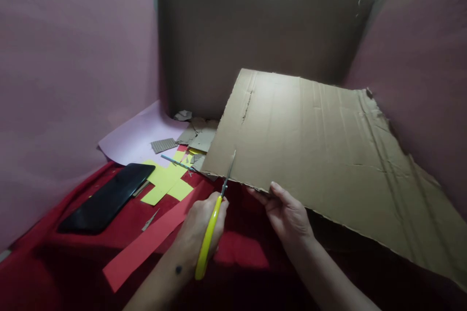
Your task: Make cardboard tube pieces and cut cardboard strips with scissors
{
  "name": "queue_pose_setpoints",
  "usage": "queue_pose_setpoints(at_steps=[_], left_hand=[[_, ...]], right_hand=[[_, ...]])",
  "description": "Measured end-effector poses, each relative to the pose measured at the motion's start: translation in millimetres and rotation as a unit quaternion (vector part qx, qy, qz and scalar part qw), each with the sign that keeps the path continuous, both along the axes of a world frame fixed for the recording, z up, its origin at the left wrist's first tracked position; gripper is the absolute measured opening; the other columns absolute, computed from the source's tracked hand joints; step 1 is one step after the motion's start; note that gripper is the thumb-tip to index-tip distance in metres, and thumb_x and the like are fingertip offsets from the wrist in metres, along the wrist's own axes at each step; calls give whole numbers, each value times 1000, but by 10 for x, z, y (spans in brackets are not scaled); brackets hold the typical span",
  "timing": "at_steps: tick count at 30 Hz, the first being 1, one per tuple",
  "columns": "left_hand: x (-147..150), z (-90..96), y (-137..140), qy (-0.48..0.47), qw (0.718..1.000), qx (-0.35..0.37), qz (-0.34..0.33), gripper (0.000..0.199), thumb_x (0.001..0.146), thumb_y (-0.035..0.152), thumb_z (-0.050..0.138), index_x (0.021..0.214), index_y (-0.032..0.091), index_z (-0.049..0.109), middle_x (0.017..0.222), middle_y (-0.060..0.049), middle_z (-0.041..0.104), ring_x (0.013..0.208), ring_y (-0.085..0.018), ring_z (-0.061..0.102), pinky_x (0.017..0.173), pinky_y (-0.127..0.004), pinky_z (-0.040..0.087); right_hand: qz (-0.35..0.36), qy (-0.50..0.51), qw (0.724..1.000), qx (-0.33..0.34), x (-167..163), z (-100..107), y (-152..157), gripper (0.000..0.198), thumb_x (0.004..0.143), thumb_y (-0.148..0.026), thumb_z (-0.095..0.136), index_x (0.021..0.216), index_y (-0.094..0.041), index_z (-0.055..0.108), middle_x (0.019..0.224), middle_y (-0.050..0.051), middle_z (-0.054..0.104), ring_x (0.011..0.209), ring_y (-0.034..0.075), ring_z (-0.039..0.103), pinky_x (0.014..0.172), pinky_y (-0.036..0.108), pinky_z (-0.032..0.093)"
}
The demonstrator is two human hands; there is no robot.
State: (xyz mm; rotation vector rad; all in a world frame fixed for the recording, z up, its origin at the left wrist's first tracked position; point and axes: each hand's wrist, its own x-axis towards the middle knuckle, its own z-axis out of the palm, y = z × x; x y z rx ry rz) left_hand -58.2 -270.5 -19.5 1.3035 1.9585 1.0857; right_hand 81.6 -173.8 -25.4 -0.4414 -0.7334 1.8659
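Cardboard sheet (292, 131): 3 o'clock of centre | left hand (199, 221): 7 o'clock, curled round yellow-handled scissors (210, 238), blade over sheet's near edge | right hand (288, 214): 5 o'clock, half-closed, thumb atop that edge | advice: brace sheet, thumb clear, short strokes

Looks dim and murky overall. Shines brightest near the top of the cardboard (288, 131), as if lit from above. Sinks almost to black on the cloth (244, 250) beneath. Shows a faint sheen on the phone (107, 199). Turns soft and stretched toward the pink sheets (73, 58).
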Motion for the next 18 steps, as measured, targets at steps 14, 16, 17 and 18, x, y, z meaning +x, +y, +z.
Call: queue_pose_setpoints(at_steps=[14,16,17,18], left_hand=[[-25,204,150,7,999,-36,-27,33,86,32,36,56,20,45,40,-1,52,37,-14,51,47,-27,40],[14,169,146,56,998,1,-11,34,88,33,35,58,21,44,41,0,49,38,-14,49,48,-27,38],[26,144,149,79,997,21,-3,33,88,32,34,59,21,44,43,0,50,41,-14,49,49,-27,37],[31,119,157,98,994,39,7,31,88,32,35,60,21,43,46,0,51,43,-14,49,50,-27,36]], right_hand=[[4,-14,1000,8,39,-42,-61,9,63,-15,77,59,-14,69,62,0,70,72,16,68,101,49,44],[-3,-6,1000,3,39,-46,-50,9,63,-13,76,58,-14,69,61,0,69,72,16,68,101,47,45],[-5,-4,1000,0,38,-50,-43,9,63,-13,76,58,-14,69,61,0,69,72,16,68,101,46,45],[-5,-2,1000,-2,36,-55,-37,9,63,-13,76,58,-14,69,63,1,70,73,16,68,100,46,46]])
